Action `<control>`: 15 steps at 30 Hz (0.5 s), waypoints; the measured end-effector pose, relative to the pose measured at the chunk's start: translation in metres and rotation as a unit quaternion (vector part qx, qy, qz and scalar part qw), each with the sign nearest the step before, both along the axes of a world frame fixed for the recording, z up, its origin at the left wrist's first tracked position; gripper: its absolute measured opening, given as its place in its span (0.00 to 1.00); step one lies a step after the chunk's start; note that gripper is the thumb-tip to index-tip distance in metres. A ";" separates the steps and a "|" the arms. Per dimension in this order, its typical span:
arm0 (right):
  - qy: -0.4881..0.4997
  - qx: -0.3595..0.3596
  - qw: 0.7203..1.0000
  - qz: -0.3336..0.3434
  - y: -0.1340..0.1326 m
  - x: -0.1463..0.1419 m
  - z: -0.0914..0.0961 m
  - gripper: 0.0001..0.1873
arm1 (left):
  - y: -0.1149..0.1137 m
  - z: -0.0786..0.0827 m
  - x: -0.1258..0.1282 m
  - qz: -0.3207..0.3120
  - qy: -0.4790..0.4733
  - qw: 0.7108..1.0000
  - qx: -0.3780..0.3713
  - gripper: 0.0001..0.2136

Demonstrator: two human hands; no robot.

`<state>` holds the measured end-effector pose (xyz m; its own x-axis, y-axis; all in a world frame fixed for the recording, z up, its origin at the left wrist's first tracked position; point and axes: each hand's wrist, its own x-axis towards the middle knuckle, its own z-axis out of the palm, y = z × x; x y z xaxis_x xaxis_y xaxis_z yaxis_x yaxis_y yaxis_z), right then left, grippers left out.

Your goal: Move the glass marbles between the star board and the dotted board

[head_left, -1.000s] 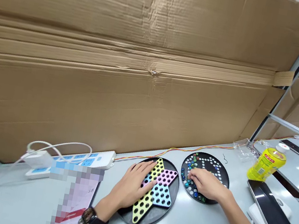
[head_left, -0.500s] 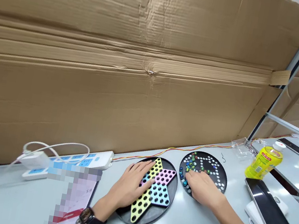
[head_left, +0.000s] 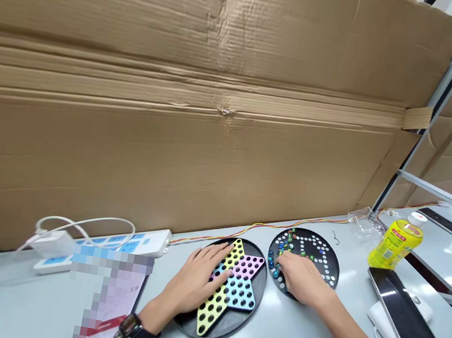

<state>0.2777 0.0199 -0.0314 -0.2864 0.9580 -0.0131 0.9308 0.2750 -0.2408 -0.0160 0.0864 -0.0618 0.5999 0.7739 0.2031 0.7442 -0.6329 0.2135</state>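
A star-shaped Chinese checkers board with yellow, pink and blue hole-filled points lies in a round black tray. Across its left side rests my left hand, palm down with the fingers stretched out, covering part of the star. To the right, a round black lid with white dots holds several coloured glass marbles, grouped along its left side. My right hand reaches over this lid with its fingers bent and pressed together at the marbles. The fingertips are partly hidden, so what they pinch does not show.
A yellow drink bottle stands at the right. In front of it a phone lies on a white charger. A power strip with white cables lies at the left, and a tall cardboard wall closes off the back.
The view has shifted slightly, so items at the right sit a little farther left. My right hand has moved only slightly at the marbles; my left hand stays on the star board.
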 end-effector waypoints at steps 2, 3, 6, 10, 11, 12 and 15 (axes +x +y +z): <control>0.137 0.016 0.990 -0.017 0.007 0.007 -0.001 0.12 | 0.000 0.003 0.001 0.001 -0.011 1.000 0.005 0.24; 0.222 0.026 0.974 -0.028 0.010 0.010 -0.001 0.11 | -0.001 0.007 0.002 0.004 -0.021 1.000 0.007 0.23; 0.501 -0.009 0.860 -0.094 0.019 0.014 -0.001 0.08 | -0.011 0.024 0.019 0.007 -0.064 0.998 0.013 0.19; 0.780 -0.165 0.583 -0.158 0.025 0.015 0.000 0.09 | -0.032 0.049 0.064 -0.057 -0.080 0.995 -0.019 0.14; 0.812 -0.191 0.527 -0.163 0.025 0.014 0.001 0.08 | -0.037 0.053 0.077 -0.072 -0.071 0.994 -0.033 0.13; 0.832 -0.209 0.484 -0.171 0.025 0.014 0.001 0.07 | -0.041 0.056 0.089 -0.083 -0.050 0.994 -0.051 0.12; 0.853 -0.242 0.417 -0.197 0.026 0.011 0.000 0.08 | -0.046 0.057 0.118 -0.080 0.030 0.994 -0.074 0.09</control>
<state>0.2887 0.0460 -0.0313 -0.0958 0.9382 -0.3325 -0.7603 -0.2846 -0.5839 0.1023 0.0408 -0.0044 0.7257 0.6859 0.0542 0.6502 -0.7094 0.2720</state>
